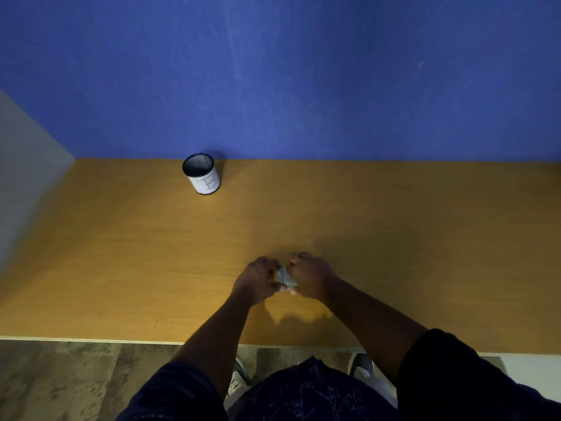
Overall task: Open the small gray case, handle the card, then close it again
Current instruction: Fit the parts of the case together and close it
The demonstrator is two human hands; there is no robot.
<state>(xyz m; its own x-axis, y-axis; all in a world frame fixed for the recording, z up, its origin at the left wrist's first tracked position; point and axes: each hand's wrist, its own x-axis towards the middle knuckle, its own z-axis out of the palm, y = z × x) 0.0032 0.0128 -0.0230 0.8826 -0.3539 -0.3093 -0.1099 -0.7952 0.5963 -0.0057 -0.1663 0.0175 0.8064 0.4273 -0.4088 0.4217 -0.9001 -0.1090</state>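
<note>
A small gray case (285,278) is held just above the wooden table (121,253), near its front middle. My left hand (258,279) grips its left side with fingers curled over the top. On the case's right side my right hand (309,276) is closed, thumb low at the near edge. Only a narrow strip of the case shows between the two hands. I cannot tell whether the case is open, and no card is visible.
A black mesh pen cup (202,173) with a white label marked "B" stands at the back left, by the blue wall (303,71). A gray side panel (27,165) borders the table's left. The table's front edge runs below my forearms.
</note>
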